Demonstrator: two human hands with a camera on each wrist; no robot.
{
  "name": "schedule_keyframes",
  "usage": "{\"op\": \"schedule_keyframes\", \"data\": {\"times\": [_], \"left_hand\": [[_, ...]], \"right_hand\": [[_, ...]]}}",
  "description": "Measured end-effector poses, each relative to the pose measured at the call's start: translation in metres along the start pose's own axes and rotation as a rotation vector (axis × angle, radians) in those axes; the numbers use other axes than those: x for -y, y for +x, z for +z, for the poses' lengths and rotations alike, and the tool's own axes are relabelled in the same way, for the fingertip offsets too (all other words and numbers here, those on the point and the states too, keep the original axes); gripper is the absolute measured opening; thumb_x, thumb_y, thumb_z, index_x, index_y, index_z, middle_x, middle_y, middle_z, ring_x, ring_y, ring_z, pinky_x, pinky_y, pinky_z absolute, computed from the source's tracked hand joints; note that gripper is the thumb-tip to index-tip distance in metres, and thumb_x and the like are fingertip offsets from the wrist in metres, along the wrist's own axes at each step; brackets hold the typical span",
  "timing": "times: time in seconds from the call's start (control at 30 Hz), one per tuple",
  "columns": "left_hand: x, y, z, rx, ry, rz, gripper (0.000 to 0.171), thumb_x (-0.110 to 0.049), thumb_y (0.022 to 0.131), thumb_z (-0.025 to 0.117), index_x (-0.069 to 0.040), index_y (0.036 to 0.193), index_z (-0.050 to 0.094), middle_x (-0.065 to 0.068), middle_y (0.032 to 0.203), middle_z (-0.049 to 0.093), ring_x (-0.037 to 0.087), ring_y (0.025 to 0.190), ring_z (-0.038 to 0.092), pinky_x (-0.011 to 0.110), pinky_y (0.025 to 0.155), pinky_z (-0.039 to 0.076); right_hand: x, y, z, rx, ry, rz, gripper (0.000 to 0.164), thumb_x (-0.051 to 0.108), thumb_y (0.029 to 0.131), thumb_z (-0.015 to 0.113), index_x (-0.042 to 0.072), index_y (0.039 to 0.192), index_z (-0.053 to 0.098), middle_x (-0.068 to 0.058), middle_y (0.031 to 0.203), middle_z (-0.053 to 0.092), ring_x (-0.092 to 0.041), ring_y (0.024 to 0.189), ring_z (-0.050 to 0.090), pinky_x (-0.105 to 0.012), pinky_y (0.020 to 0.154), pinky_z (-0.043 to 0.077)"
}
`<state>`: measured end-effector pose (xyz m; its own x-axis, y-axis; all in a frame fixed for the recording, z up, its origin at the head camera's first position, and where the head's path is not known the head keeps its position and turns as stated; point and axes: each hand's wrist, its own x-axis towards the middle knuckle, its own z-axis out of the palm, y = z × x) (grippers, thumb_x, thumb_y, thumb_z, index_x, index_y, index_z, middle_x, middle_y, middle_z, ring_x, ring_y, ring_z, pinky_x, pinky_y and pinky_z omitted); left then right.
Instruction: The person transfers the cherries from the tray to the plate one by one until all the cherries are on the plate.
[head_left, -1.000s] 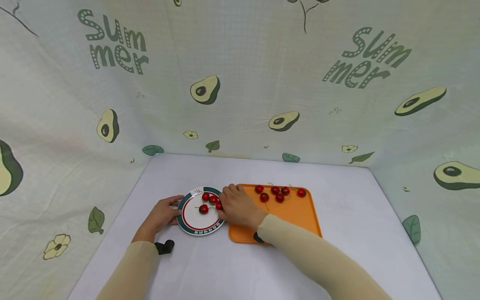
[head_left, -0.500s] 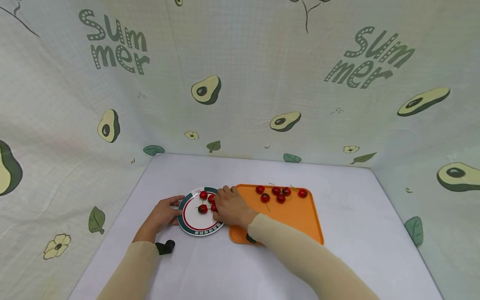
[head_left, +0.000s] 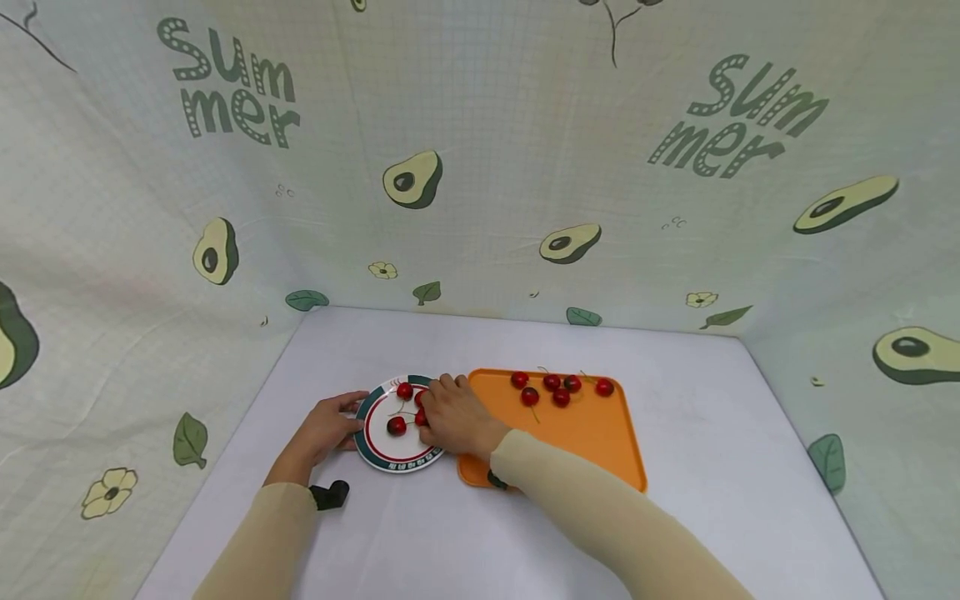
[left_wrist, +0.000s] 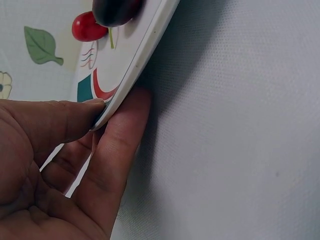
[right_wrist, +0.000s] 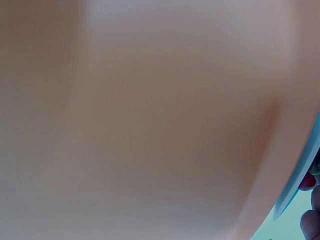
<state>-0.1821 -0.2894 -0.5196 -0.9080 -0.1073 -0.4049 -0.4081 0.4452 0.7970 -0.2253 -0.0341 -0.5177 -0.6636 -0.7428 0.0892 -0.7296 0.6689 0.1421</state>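
Note:
A white plate (head_left: 380, 406) with a dark green rim and a red ring carries several red cherries with stems. On its left side, my left hand (head_left: 327, 427) pinches the rim; the left wrist view shows the thumb (left_wrist: 65, 117) on top and fingers underneath. My right hand (head_left: 459, 417) reaches over the plate's right edge, fingers bent down at a cherry (head_left: 422, 418) that is partly covered. Other cherries on the plate are one near the top (head_left: 405, 391) and one lower left (head_left: 396, 426). In the right wrist view, only fingertips (right_wrist: 311, 222) show beside the plate edge.
An orange tray (head_left: 585, 437) lies right of the plate, under the right forearm, with several cherries (head_left: 561, 397) toward its back edge. Black wrist gear (head_left: 330, 495) shows at the left cuff. A printed cloth (head_left: 480, 183) hangs behind the white table (head_left: 697, 400).
My right hand has moved left, further over the plate, and the cherry at its fingertips shifted the same way. The lower-left cherry moved left and nearer. The left hand stays put.

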Motion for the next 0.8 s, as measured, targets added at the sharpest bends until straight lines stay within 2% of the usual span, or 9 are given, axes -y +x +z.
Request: {"op": "schedule_keyframes", "data": {"times": [0.47,0.8], "left_hand": [[0.003,0.005,0.002,0.001,0.006,-0.015,0.067,-0.002,0.096,0.068,-0.012,0.159,0.047,0.025,0.151,0.046,0.020,0.078,0.064,0.030,0.068,0.060],[0.002,0.003,0.001,-0.009,0.013,-0.015,0.065,-0.003,0.096,0.067,-0.012,0.158,0.048,0.025,0.150,0.046,0.020,0.078,0.063,0.029,0.067,0.059]], "right_hand": [[-0.004,-0.004,0.000,0.042,-0.017,0.025,0.039,0.051,0.101,0.059,0.016,0.116,0.064,0.001,0.105,0.056,-0.020,0.102,0.048,-0.036,0.094,0.044],[-0.011,-0.012,-0.004,-0.015,0.020,0.017,0.042,0.054,0.100,0.061,0.015,0.115,0.064,0.001,0.101,0.055,-0.019,0.101,0.047,-0.034,0.091,0.042]]}}
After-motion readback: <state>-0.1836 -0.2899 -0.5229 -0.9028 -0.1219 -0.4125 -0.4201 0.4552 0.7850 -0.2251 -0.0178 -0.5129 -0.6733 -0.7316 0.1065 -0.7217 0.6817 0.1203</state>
